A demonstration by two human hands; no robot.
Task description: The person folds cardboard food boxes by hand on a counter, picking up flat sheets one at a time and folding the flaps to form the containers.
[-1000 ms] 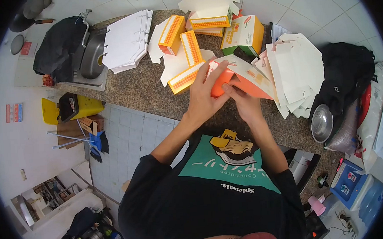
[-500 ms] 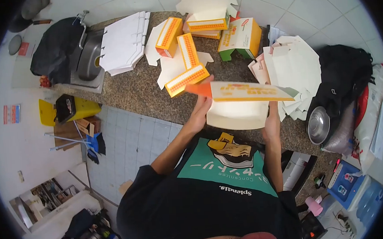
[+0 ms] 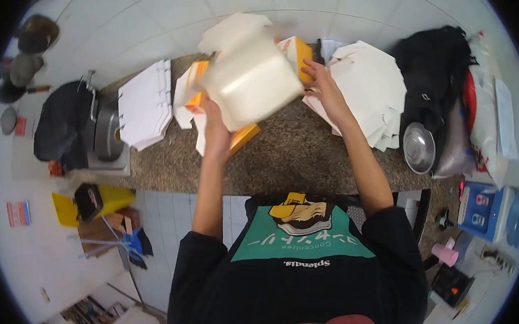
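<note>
A food carton (image 3: 261, 87), its pale inside facing up, is held over the granite counter and blurred by motion. My left hand (image 3: 214, 126) grips its near left edge, with the thumb on the wall. At the carton's right edge, my right hand (image 3: 325, 89) has its fingers spread, fingertips right beside the cardboard. Behind and below the carton are other orange-and-white cartons, partly hidden: one yellow-orange box (image 3: 304, 55) at the back, another orange side (image 3: 245, 139) near my left wrist.
Flat white cardboard sheets (image 3: 146, 103) lie left, beside a steel sink (image 3: 108, 135). A stack of unfolded carton blanks (image 3: 371, 90) sits right of my right hand. Farther right are a metal bowl (image 3: 419, 147) and a black bag (image 3: 432, 74). The tiled wall (image 3: 297, 5) bounds the counter's back.
The carton has moved from close to my body up and away over the counter, toward the other cartons, its inside turned upward. My right hand's fingers have spread at its edge.
</note>
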